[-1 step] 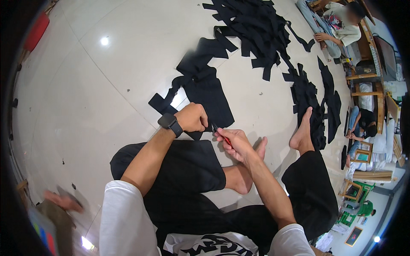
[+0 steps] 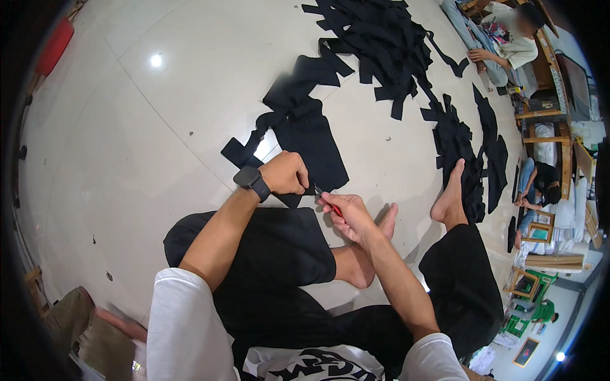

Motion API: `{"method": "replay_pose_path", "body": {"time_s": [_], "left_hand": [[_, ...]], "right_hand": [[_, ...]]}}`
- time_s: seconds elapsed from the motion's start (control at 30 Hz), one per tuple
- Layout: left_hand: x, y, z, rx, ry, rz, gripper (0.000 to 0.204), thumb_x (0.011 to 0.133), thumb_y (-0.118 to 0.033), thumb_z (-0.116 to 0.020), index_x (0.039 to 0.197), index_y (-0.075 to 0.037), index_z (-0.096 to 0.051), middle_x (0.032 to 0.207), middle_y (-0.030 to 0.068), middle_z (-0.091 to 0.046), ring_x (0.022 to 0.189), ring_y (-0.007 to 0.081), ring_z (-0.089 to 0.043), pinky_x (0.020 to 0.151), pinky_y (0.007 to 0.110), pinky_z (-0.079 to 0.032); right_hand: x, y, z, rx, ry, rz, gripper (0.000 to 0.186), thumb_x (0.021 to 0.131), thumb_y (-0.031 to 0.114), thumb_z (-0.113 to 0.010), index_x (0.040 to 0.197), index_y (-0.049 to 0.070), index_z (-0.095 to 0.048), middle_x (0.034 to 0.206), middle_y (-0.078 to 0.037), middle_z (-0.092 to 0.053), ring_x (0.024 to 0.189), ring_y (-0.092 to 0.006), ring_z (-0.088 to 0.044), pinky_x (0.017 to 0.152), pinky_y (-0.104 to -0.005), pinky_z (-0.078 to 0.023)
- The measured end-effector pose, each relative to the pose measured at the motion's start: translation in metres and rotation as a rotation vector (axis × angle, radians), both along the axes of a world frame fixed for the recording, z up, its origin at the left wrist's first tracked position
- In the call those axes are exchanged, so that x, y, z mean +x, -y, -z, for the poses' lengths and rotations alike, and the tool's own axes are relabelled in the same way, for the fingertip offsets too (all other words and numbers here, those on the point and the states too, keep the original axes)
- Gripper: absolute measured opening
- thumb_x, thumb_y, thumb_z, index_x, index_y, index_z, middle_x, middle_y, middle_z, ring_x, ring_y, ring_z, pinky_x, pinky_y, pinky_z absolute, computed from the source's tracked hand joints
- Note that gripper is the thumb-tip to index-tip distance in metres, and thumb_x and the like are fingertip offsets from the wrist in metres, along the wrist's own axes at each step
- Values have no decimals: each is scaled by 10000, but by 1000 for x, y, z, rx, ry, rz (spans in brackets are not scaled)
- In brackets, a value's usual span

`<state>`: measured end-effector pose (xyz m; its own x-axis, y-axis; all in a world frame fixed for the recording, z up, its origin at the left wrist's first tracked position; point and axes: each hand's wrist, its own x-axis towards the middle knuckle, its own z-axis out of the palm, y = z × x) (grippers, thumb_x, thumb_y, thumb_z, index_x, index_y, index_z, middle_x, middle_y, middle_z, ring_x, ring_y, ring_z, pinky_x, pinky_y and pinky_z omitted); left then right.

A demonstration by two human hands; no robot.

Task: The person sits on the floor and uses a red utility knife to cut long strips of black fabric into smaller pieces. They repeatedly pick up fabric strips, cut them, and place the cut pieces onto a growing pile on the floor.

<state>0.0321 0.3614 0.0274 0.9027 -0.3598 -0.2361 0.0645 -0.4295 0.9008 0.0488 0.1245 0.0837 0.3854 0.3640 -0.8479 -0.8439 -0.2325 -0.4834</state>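
Note:
I sit on the floor with both hands over a black cloth piece [image 2: 311, 145] lying in front of me. My left hand [image 2: 284, 173], with a dark watch on its wrist, is closed at the cloth's near edge and pinches it. In my right hand [image 2: 348, 212] are small red-handled snips [image 2: 337, 209], their metal tip pointing at the cloth edge just beside my left fingers. Whether the blades touch the cloth is too small to tell. Farther left, a strip with a squared end [image 2: 236, 151] joins the same run of black cloth.
A large heap of black cloth pieces [image 2: 378, 44] lies ahead. A second pile [image 2: 456, 140] is by my right foot [image 2: 450, 193], with loose strips [image 2: 489, 152] beyond. Other people sit at the right, among wooden stools [image 2: 539, 227]; another person's knees [image 2: 95, 327] show lower left.
The person at lower left has shifted, so bent knees show where a blurred hand was. My hands have barely moved; the snips' tip shows slightly more.

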Motion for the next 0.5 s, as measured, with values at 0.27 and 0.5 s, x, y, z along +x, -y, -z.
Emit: {"method": "replay_pose_path", "body": {"time_s": [0.27,0.5], "left_hand": [[8,-7,0,-2,-64,12,213,659,-58,-826,861,1,-792,835,160,-765,777,259,-751,742,338,-593],[8,-8,-1,-2,-40,35,209,699,-73,-836,883,13,-787,825,160,-766,744,222,-742,707,319,-573]], "right_hand": [[-1,-16,24,126,-44,222,280,1001,234,-671,964,-41,-628,752,-36,-576,435,-38,-352,356,-187,-229],[-8,-21,43,178,-47,347,265,997,243,-681,939,-9,-623,748,-40,-573,429,-45,-363,345,-196,-235]]}}
